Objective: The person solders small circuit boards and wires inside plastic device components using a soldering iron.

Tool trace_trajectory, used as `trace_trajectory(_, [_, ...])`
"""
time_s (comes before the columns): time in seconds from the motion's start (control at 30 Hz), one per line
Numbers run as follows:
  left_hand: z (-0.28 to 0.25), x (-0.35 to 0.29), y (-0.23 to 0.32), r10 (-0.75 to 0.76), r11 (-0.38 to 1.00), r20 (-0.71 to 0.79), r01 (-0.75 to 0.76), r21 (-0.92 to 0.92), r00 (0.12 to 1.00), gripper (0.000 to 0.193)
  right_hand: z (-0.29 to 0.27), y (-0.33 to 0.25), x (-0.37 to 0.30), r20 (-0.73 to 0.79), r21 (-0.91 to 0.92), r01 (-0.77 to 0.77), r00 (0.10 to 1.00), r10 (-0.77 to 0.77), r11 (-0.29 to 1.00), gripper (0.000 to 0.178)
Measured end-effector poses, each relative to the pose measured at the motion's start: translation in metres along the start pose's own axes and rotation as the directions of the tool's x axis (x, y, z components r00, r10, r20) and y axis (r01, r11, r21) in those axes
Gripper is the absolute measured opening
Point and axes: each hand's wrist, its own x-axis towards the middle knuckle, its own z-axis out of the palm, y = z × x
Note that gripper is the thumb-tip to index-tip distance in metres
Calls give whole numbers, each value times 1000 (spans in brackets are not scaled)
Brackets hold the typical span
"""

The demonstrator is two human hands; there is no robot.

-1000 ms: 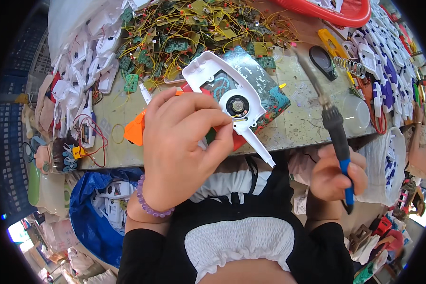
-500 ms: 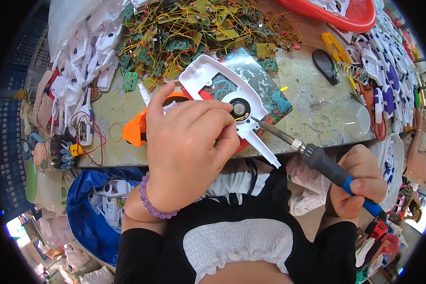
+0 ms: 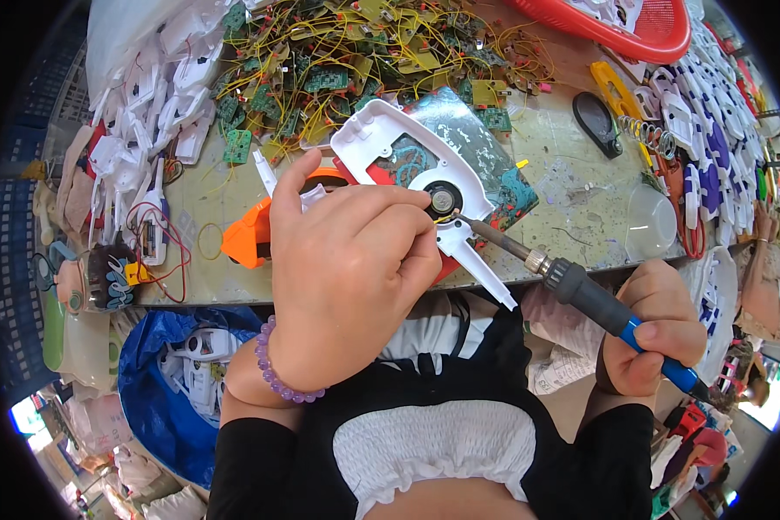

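Observation:
A soldering iron with a blue and black handle is gripped in my right hand. Its tip meets the lower right rim of a round black speaker, set in a white plastic housing half. My left hand reaches over the housing's left side, fingers curled together and the index fingertip at the speaker's edge. Whatever those fingers pinch is hidden; a bit of yellow wire shows by the iron's tip. Beneath the housing lies a dark, teal-patterned flat piece. An orange plastic object sits partly behind my left hand.
Circuit boards with yellow wires are heaped at the back. White plastic parts pile up on the left; white and purple ones on the right. A red basket, clear cup and blue bag surround the workspace.
The iron's tip has shifted slightly left, closer onto the speaker's rim. The housing and my left hand have moved a little to the right.

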Motion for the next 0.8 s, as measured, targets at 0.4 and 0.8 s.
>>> trace_trajectory(0.4, [0,-1,0,7,1000,6,-7,-4,1000,6,1,-7,10,-17,-2,-106,994,105,994,28])
trace_trajectory(0.8, [1,-3,0,-3,1000,6,3,-2,1000,4,5,-14,13,-85,-32,-233,969,230,972,30])
